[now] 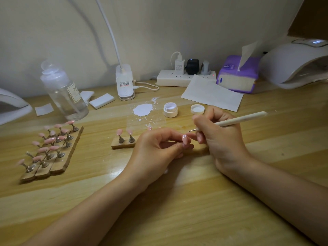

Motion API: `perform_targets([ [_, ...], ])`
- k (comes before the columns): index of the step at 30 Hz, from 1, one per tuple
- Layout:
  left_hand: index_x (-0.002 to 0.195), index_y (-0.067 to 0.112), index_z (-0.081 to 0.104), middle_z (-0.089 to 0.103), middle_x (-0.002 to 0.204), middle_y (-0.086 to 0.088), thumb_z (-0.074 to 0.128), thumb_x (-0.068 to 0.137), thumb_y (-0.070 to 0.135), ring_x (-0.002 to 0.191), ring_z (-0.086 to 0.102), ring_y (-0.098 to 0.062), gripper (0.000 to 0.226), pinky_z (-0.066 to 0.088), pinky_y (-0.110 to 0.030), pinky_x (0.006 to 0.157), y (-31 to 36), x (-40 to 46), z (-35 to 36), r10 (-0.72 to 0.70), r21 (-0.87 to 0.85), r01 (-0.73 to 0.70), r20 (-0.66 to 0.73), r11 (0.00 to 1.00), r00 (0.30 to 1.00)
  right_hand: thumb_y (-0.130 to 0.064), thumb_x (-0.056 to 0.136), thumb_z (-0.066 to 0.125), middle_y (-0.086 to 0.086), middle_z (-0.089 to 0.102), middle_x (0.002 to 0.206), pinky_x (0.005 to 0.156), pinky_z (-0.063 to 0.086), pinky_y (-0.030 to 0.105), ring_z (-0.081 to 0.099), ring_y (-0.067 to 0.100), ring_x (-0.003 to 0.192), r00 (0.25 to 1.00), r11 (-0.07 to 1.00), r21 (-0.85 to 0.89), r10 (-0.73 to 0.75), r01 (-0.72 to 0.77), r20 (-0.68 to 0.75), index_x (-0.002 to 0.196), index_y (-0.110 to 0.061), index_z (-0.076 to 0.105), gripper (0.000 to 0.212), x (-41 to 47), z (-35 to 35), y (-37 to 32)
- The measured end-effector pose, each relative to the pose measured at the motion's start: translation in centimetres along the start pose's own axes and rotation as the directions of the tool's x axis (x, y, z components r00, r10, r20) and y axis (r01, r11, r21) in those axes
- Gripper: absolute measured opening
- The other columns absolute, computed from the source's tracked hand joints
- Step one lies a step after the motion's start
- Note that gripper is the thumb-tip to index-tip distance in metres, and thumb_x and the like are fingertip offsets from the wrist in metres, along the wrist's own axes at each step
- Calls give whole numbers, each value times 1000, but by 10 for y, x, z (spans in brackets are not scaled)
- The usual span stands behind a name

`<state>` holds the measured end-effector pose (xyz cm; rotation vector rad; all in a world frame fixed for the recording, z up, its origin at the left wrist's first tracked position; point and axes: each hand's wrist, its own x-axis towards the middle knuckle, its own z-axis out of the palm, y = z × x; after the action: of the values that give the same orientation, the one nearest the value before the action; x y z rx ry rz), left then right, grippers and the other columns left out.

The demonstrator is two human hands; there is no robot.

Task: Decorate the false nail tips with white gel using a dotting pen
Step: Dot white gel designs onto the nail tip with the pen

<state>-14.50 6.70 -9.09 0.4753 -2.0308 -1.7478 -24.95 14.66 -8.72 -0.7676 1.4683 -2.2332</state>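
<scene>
False nail tip (184,139) — pink, pinched in left hand (156,150) fingertips above wooden desk (177,201). Dotting pen (230,121) — gripped by right hand (220,139), metal point just beside the tip. Open white gel jar (170,109) behind, lid (197,109) beside it.

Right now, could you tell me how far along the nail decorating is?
Prep looks done: the gel pot is open, its lid beside it. In hand: the left hand pinches one pink nail tip already showing white marks, while the right hand holds the dotting pen with its tip just off it. Left: two tips on the small stand and the batch on the left stands look plain pink, though that batch is blurred.
</scene>
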Motion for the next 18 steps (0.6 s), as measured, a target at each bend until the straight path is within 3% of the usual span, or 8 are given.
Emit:
perform_targets([
  [3,80,14,70,74,78,0,67,79,16,82,70,-13,4,52,-51,78,1,-1,1,-44,25,44,-21,999,999,3,81,56,-4,37,34,50,50,19,36,4,31,998,997,56,50,-47,-42,43,-19,42,46,2,-2,1],
  [4,80,13,70,74,78,0,67,80,16,82,70,-13,4,51,-53,79,1,0,0,-48,23,49,-20,999,999,2,81,56,-5,37,34,50,50,20,36,4,31,997,995,73,65,-62,-51,40,-21,42,49,3,-2,1],
  [9,81,9,69,74,78,-3,66,81,9,82,70,-9,3,55,-18,68,1,-1,-1,-13,-32,13,11,999,1000,-8,83,63,-7,40,36,49,50,20,38,3,33,994,993,103,73,-65,-81,38,-21,44,50,4,-3,2],
  [11,81,9,69,74,78,-2,65,81,8,83,69,-8,4,53,-16,67,0,-1,-2,-5,-37,6,19,999,1000,-14,80,67,-7,42,38,50,49,19,40,2,35,994,996,82,53,-46,-91,38,-21,45,48,3,-3,2],
  [15,78,17,70,74,80,2,68,78,20,86,70,-13,4,54,-34,75,0,-1,-3,-2,-24,2,27,1000,1000,-30,67,72,-7,46,40,53,49,19,45,3,41,993,1000,31,0,4,-114,42,-23,48,35,4,-1,-4],
  [18,77,16,70,74,80,0,67,77,19,84,69,-9,5,54,-17,70,1,-1,-3,16,-64,-14,34,998,999,-36,61,73,-9,51,44,57,51,20,49,2,45,991,998,-32,-59,56,-117,53,-20,49,30,11,-2,-11],
])
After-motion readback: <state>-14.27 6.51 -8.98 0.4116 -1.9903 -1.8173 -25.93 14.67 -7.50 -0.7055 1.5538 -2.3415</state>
